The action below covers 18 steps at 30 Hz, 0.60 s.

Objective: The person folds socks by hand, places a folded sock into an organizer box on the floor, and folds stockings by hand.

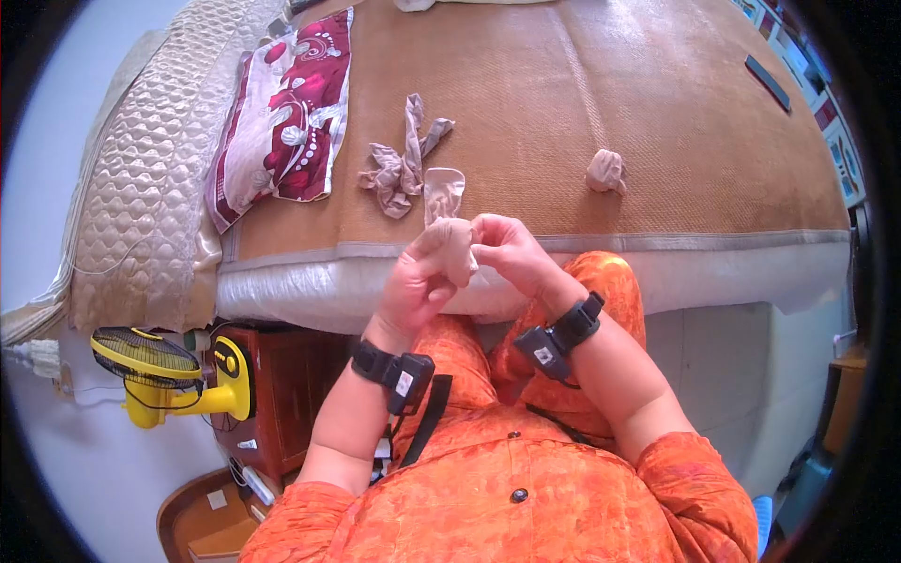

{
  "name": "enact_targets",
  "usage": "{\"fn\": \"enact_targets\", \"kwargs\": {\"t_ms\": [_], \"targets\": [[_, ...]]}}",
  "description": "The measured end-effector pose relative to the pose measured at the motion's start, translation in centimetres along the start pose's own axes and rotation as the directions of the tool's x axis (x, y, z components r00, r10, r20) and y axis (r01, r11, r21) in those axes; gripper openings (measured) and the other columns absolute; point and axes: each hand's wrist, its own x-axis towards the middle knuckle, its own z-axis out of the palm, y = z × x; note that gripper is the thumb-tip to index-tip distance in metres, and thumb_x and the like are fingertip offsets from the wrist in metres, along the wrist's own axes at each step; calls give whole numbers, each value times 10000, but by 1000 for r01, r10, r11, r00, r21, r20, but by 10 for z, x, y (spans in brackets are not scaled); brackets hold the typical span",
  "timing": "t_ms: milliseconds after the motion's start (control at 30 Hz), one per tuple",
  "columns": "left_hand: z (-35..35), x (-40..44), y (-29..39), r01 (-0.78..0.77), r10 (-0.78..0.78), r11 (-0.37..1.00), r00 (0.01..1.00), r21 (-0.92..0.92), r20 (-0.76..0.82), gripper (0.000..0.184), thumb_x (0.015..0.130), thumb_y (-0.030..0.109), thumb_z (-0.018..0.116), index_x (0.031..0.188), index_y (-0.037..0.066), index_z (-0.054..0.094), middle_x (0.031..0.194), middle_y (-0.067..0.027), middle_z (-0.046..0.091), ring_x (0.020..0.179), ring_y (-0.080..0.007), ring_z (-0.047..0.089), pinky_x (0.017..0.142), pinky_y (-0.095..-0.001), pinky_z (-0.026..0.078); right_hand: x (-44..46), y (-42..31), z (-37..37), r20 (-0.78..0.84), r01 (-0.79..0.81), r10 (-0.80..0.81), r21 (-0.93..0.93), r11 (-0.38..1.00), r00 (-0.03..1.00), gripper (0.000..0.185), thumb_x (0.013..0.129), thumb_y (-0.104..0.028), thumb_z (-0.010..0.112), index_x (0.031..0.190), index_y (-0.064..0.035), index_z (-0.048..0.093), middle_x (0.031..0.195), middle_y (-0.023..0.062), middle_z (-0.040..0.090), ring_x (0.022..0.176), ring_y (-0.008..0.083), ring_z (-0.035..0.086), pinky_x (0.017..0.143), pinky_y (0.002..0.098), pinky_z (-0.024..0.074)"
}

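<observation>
Between my hands is a thin beige sock (457, 246), held over the near edge of the bed. My left hand (419, 278) grips it from the left, its fingers behind the fabric. From the right, my right hand (513, 251) pinches its edge between thumb and fingers. Just beyond my fingers, a flat sock end (444, 188) lies on the mat; whether it joins the held sock I cannot tell. Several crumpled socks of the same colour (404, 167) lie in a loose heap farther off. A bundled sock (606, 172) sits by itself to the right.
A brown woven mat (526, 113) covers the bed, with a red and white pillow (293, 122) at the left. A dark phone-like slab (768, 83) lies far right. Below the bed's left side are a yellow fan (155, 371) and a brown wooden cabinet (282, 385).
</observation>
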Motion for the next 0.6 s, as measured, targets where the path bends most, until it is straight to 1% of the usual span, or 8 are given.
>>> {"fn": "enact_targets", "kwargs": {"t_ms": [67, 100, 167, 200, 267, 400, 533, 600], "targets": [[-1, -1, 4, -11, 15, 995, 999, 96, -40, 236, 816, 69, 491, 1050, 40, 507, 838, -58, 572, 617, -74, 533, 380, -139, 352, -1, 2, -5, -46, -5, -4, -189, 982, 999, 120, 746, -43, 584, 860, -54, 546, 782, -10, 550, 724, 68, 516, 644, 212, 433], [0, -1, 6, -19, 34, 981, 996, 191, -77, 222, 825, 75, 478, 1038, 39, 529, 842, -48, 588, 630, -68, 548, 371, -135, 340, -1, 3, -5, -44, -3, -6, -192, 981, 999, 120, 746, -43, 584, 860, -54, 546, 782, -10, 550, 724, 68, 516, 644, 212, 433], [3, 2, 9, -37, 70, 973, 988, 227, -139, 208, 823, 89, 491, 1023, 37, 521, 834, -44, 585, 630, -67, 548, 373, -137, 343, -2, 4, -2, -16, -60, 62, 132, 989, 998, 140, 768, -88, 573, 899, -39, 560, 806, -4, 558, 735, 70, 511, 654, 211, 418], [4, 3, 10, -47, 102, 963, 974, 264, -200, 198, 822, 104, 504, 1007, 35, 514, 827, -40, 582, 630, -67, 549, 375, -139, 345, -2, 4, 1, -11, -60, 62, 130, 990, 998, 140, 768, -88, 573, 899, -39, 560, 806, -4, 558, 735, 70, 511, 654, 211, 418], [3, 5, 9, -40, 126, 947, 959, 320, -253, 187, 812, 112, 528, 981, 40, 498, 803, -32, 573, 623, -66, 543, 379, -144, 348, -3, 3, 6, -103, -29, 20, -89, 996, 995, 146, 778, -137, 575, 891, -45, 561, 825, 3, 562, 739, 69, 504, 673, 219, 406], [-8, 11, 2, -8, 234, 827, 914, 563, -331, 220, 775, 139, 600, 912, 53, 449, 758, -10, 543, 589, -63, 522, 379, -163, 351, -1, 10, 5, -133, -32, 20, -83, 996, 991, 157, 779, -165, 575, 893, -59, 563, 824, -3, 564, 724, 63, 495, 668, 217, 397], [-3, 12, 1, -49, 314, 785, 891, 617, -329, 186, 780, 119, 596, 888, 62, 455, 770, -20, 540, 560, -70, 509, 392, -163, 373, 1, 17, 1, -183, -24, 15, -48, 999, 983, 176, 780, -190, 582, 893, -57, 563, 815, -14, 572, 710, 57, 496, 641, 217, 391], [-6, 14, -3, -259, 767, 327, 634, 909, -96, 181, 798, 122, 576, 900, 40, 450, 797, -55, 539, 680, -104, 523, 623, -172, 431, 1, 17, -1, -208, -33, 29, -17, 999, 978, 179, 781, -192, 584, 892, -54, 562, 811, -19, 575, 707, 55, 497, 632, 216, 389]]}}
